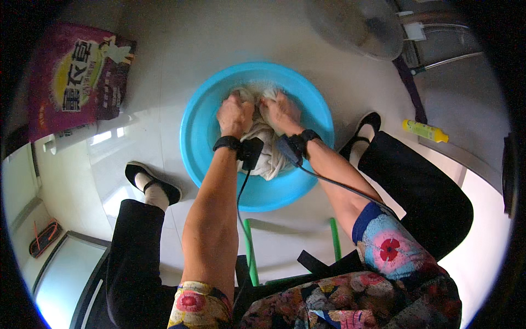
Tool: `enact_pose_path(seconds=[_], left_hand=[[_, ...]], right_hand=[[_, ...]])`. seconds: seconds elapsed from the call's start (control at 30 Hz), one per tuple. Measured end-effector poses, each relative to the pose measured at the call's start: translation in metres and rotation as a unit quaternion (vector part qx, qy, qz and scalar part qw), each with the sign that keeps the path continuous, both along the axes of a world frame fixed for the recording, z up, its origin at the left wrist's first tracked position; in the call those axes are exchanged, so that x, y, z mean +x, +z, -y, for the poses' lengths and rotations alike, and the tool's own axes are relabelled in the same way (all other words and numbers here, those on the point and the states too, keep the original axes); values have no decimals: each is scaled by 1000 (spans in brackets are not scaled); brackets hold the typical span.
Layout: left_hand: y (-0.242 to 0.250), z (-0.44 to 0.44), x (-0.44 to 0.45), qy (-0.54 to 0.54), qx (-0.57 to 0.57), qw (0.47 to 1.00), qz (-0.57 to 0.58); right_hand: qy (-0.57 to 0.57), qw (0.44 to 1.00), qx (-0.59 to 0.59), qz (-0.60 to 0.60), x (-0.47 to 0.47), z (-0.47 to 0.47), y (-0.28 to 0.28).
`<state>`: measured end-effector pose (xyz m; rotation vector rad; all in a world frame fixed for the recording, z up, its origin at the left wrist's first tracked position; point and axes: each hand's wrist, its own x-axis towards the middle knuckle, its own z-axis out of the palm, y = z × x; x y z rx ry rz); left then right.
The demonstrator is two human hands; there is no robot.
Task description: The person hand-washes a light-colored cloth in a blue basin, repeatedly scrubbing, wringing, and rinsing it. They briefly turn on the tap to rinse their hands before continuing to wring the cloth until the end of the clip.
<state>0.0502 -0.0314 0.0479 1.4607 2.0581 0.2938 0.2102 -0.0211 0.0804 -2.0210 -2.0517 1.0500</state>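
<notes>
A round blue plastic basin (197, 123) stands on the floor between my feet. In it lies a bunched, off-white wet cloth (267, 154), its thickest part below my wrists. My left hand (236, 113) is closed around a part of the cloth on the basin's left side. Close beside it, my right hand (280, 110) grips another part of the cloth; its fingers are slightly blurred. Both wrists wear black straps with small dark devices and cables. Whitish suds or water show past my knuckles.
Green stool legs (336, 240) stand below the basin. A large purple printed bag (53, 94) is at the upper left, a translucent round container (357, 24) at the upper right. A yellow bottle (425, 130) lies at the right; a sandal (44, 238) sits at the lower left.
</notes>
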Motion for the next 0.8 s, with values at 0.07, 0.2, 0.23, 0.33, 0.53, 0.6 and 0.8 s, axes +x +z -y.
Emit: enact_pose_path(seconds=[0.07, 0.2, 0.23, 0.33, 0.53, 0.6, 0.8], left_hand=[[-4, 1, -16, 164, -2, 943, 289], [20, 42, -28, 228, 1, 918, 323], [30, 60, -24, 180, 44, 952, 242], [50, 102, 9, -31, 133, 989, 53], [50, 90, 36, -77, 81, 993, -49], [48, 73, 33, -89, 84, 991, -54], [42, 31, 21, -117, 33, 991, -50]], right_hand=[[-85, 986, -96, -109, 0, -9, 6], [-154, 970, -48, -182, -1, 24, 22], [-31, 993, 19, -113, 0, 46, 28], [-10, 998, 60, -22, -8, 96, 37], [-24, 997, 70, -19, -7, 88, 31], [-14, 998, 64, 0, -6, 74, 27], [-73, 997, -1, 14, -6, 41, 14]])
